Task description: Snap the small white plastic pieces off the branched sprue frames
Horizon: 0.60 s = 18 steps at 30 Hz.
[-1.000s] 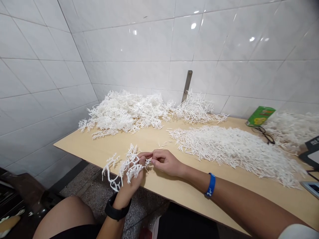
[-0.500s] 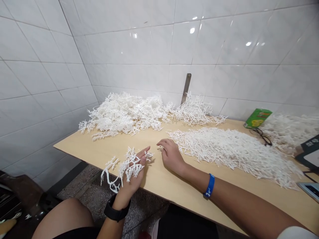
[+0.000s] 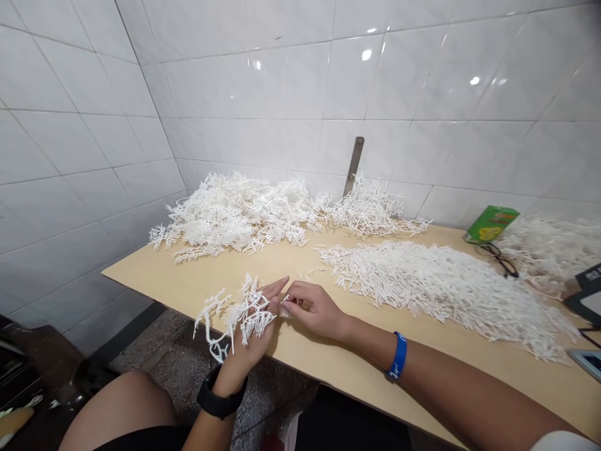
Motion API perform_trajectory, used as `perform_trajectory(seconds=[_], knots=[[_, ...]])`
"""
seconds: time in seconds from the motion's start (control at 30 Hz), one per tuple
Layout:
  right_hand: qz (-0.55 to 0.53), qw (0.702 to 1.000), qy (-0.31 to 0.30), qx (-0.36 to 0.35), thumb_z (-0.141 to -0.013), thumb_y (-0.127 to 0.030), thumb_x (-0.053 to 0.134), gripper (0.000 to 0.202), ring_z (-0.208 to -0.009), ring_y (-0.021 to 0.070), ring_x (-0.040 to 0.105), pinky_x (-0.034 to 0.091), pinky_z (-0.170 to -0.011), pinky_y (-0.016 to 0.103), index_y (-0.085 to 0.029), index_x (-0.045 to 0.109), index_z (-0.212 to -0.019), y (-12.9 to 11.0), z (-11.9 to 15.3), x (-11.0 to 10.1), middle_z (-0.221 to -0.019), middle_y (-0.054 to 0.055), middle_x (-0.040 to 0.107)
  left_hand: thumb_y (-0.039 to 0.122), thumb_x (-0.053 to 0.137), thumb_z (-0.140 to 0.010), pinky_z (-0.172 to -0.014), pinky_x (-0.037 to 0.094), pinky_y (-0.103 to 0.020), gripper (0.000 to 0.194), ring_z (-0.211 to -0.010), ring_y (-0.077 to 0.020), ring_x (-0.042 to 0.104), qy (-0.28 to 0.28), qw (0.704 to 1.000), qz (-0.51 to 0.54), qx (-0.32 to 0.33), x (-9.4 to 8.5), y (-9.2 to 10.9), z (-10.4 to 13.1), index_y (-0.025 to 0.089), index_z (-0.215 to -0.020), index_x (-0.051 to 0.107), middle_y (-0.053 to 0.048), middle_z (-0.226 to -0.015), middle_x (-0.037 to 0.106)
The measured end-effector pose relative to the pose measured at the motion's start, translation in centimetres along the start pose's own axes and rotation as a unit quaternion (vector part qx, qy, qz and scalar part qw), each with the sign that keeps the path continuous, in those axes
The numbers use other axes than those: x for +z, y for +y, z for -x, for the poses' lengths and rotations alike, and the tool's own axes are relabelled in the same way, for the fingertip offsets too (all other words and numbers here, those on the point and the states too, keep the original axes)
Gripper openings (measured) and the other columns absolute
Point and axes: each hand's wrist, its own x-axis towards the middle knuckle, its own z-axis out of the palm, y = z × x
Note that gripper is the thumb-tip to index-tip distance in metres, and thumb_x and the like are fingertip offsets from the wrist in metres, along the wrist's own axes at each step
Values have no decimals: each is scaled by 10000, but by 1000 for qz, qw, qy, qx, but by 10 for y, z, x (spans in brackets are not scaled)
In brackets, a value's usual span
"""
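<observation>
A white branching plastic sprue [image 3: 248, 310] rests across the palm and thumb of my left hand [image 3: 257, 346], which is closed on it just over the table's front edge. Its thicker stems hang out to the left of my wrist. My right hand [image 3: 320, 311] has come up to the tips of my left fingers. Thumb and forefinger pinch the thin end twigs of the same sprue. A few loose white slivers lie on the table behind my right hand. Right of it spreads a flat pile of small white plastic sticks [image 3: 436, 288].
Tangled white sprues [image 3: 235, 213] are heaped at the back left, with a smaller heap [image 3: 369, 207] beside a metal bracket [image 3: 354, 164] on the tiled wall. At the right are a green box [image 3: 491, 224], glasses [image 3: 498, 258], another white heap [image 3: 554, 250] and a phone [image 3: 586, 362].
My right hand has moved left and down from near the stick pile to the sprue, and its fingers have closed on the twig ends. My left hand has barely moved.
</observation>
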Motion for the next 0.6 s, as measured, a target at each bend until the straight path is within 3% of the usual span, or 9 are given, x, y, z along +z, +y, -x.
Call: perform_trajectory(seconds=[0.23,0.33,0.47,0.53,0.6], knots=[[-5,999,-18,-41,-831,-174,498,216,-644,138,527,418,-635,248,-174,607,-645,-3,-2,3,-641,13,581,581,456,-935,-1036,482,-409,581,-1201,-289,623,-31,998,40,-40,3,5,-14,218,-1375,569,-129,-1268,683],[-27,999,-37,-19,-795,-149,489,190,-571,116,491,386,-583,232,-171,644,-687,-1,0,3,-619,-6,592,535,425,-966,-1018,486,-394,529,-1154,-273,648,-47,997,33,-56,2,6,-14,216,-1358,583,-125,-1250,691],[-33,998,-53,13,-761,-112,473,193,-488,89,391,303,-512,224,-164,641,-680,2,3,1,-539,-43,500,516,434,-969,-1033,469,-400,481,-1149,-267,645,-48,997,37,-43,1,6,-11,209,-1284,629,-122,-1233,693],[-32,998,-51,6,-744,-105,462,188,-485,90,368,290,-512,230,-171,566,-602,3,4,1,-523,-46,448,538,462,-950,-985,504,-390,473,-1089,-262,674,-21,998,46,-43,-1,4,-12,196,-1206,664,-122,-1160,717],[-37,998,-49,-14,-720,-106,452,201,-509,101,383,310,-533,238,-186,451,-535,3,5,1,-536,-37,419,591,427,-941,-858,563,-384,523,-923,-252,724,41,994,74,-67,-3,1,-15,172,-1133,674,-109,-949,753]])
